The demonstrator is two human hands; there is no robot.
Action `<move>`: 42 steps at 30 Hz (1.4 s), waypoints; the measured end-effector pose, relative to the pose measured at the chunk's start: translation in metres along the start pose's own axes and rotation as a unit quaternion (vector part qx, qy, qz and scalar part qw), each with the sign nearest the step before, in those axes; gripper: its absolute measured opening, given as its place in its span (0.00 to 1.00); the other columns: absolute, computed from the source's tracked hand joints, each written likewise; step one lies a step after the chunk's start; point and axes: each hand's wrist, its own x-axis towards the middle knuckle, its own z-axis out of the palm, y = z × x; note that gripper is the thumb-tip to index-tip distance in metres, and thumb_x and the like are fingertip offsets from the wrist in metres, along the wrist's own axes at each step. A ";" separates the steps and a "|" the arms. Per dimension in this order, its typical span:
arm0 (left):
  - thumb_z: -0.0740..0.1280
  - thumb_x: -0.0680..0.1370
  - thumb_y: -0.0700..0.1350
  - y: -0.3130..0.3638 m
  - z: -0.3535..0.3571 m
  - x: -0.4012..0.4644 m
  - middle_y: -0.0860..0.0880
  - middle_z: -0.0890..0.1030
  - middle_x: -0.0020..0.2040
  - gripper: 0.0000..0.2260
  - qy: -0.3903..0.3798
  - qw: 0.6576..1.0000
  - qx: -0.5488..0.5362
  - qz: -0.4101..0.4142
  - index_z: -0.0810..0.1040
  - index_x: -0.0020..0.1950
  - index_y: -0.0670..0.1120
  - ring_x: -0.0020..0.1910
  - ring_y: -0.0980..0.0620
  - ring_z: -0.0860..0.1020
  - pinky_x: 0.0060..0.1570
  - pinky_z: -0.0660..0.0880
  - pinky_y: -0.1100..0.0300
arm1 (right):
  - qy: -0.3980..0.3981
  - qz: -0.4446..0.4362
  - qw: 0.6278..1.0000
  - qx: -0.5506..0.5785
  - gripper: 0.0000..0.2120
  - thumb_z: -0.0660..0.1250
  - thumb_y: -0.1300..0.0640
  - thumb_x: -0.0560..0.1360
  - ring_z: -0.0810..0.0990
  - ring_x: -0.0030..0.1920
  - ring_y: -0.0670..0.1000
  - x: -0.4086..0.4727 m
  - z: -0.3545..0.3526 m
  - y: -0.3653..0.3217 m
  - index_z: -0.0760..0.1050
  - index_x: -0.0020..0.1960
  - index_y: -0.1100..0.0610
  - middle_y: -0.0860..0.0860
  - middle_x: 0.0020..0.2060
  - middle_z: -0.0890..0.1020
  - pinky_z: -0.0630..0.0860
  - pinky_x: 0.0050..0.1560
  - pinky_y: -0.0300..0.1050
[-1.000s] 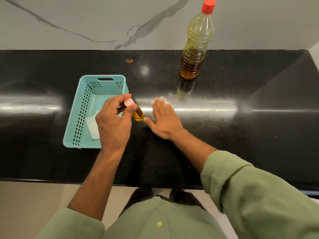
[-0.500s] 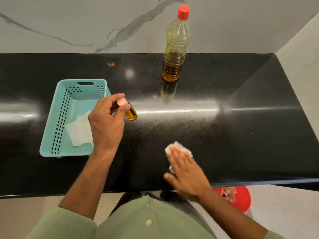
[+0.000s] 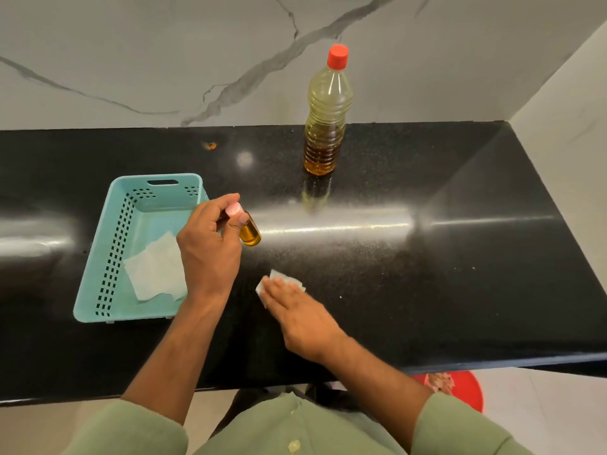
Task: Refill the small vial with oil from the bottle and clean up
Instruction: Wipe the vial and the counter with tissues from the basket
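Note:
My left hand (image 3: 210,247) holds the small vial (image 3: 249,232) of amber oil by its pink cap, lifted just above the black counter (image 3: 443,257) beside the basket. My right hand (image 3: 299,310) lies flat with straight fingers on a white tissue (image 3: 277,280), pressing it to the counter near the front edge. The oil bottle (image 3: 326,126) with a red cap stands upright at the back, about a third full of oil.
A teal perforated basket (image 3: 108,257) sits on the counter's left with white tissues (image 3: 157,267) inside. A marble wall runs behind and at the right. A red bin (image 3: 460,389) stands on the floor below the counter's front edge.
My right hand slid the tissue from the counter's middle toward the front edge, then a little back. The left hand keeps holding the vial near the basket.

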 end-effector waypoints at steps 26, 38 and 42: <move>0.70 0.79 0.38 -0.026 0.123 0.154 0.47 0.83 0.59 0.14 -0.070 0.997 0.029 0.019 0.82 0.65 0.44 0.58 0.52 0.79 0.62 0.73 0.63 | 0.083 0.090 0.987 0.104 0.30 0.58 0.69 0.79 0.50 0.81 0.44 -0.017 -0.024 0.031 0.60 0.80 0.61 0.47 0.81 0.55 0.57 0.79 0.42; 0.70 0.79 0.39 -0.034 0.131 0.158 0.47 0.81 0.62 0.16 -0.088 0.996 -0.006 -0.032 0.80 0.67 0.45 0.59 0.54 0.77 0.66 0.75 0.56 | 0.097 0.087 0.987 0.090 0.29 0.62 0.73 0.78 0.58 0.79 0.45 -0.012 -0.022 0.044 0.67 0.77 0.58 0.46 0.79 0.62 0.58 0.79 0.44; 0.70 0.79 0.38 -0.038 0.130 0.155 0.47 0.81 0.62 0.17 -0.107 0.994 -0.003 -0.013 0.80 0.68 0.46 0.61 0.53 0.78 0.66 0.75 0.57 | 0.115 0.106 0.984 0.090 0.27 0.62 0.73 0.78 0.63 0.77 0.45 -0.009 -0.020 0.040 0.71 0.74 0.58 0.47 0.77 0.67 0.57 0.77 0.39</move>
